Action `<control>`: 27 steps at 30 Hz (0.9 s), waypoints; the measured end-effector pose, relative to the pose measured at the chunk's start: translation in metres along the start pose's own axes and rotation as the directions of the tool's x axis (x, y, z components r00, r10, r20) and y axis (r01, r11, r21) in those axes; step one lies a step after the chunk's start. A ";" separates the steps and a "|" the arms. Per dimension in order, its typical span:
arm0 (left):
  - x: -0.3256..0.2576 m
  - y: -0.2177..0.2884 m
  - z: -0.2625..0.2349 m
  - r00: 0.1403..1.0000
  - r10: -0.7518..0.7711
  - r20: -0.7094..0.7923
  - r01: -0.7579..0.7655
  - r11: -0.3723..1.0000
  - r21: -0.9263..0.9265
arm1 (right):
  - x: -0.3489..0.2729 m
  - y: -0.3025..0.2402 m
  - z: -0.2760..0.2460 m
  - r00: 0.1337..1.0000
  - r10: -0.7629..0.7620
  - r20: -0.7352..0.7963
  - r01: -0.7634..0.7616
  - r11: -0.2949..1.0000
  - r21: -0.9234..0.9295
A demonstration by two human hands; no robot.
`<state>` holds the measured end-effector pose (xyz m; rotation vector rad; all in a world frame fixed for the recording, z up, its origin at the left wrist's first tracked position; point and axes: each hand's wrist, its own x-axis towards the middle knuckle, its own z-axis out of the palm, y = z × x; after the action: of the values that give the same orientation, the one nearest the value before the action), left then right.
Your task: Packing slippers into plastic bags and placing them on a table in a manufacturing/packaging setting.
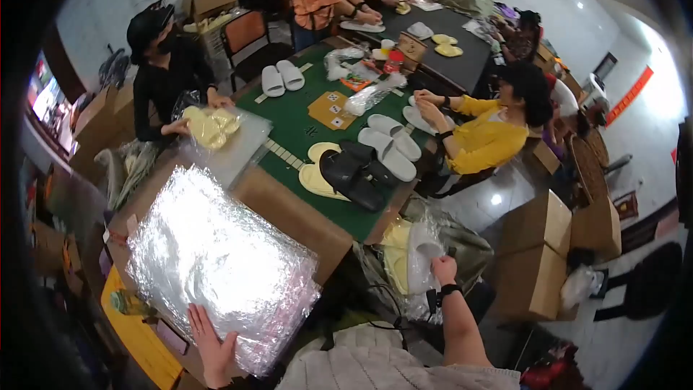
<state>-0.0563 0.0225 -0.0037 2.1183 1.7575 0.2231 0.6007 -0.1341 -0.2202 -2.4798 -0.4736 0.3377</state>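
My left hand (209,339) lies flat, fingers spread, on the near edge of a thick stack of shiny clear plastic bags (216,245). To the right, my right hand (444,270) is closed at the edge of a white slipper (422,256). That slipper is among clear plastic beside a pale yellow slipper (396,249), in a large open sack (462,235) below the table edge. My fingertips are partly hidden there. On the green table (289,119), black slippers (354,173) overlap yellow slippers (317,182), next to several white slippers (390,148).
Across the table on the left, a person in black (173,72) holds bagged yellow slippers (211,127). A person in yellow (487,133) handles white slippers at the right. Cardboard boxes (534,260) are stacked on the right floor. A phone (170,336) lies on a yellow surface (137,328).
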 end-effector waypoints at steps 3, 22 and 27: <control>-0.008 -0.016 0.005 0.999 -0.013 -0.032 0.014 0.999 0.045 | 0.024 0.026 0.033 0.993 0.071 0.093 -0.063 0.994 -0.088; -0.026 0.002 -0.017 0.989 -0.136 -0.054 0.136 0.991 -0.005 | 0.037 -0.191 0.035 0.798 -0.403 0.448 0.597 0.624 -0.504; -0.006 0.020 -0.023 0.982 -0.051 -0.180 0.056 0.998 0.020 | -0.097 -0.373 0.012 0.262 -0.921 0.287 0.820 0.369 0.438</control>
<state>-0.0478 0.0183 0.0259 2.1227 1.9246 0.3907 0.4134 0.1185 0.0031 -1.4863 -1.8535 0.4955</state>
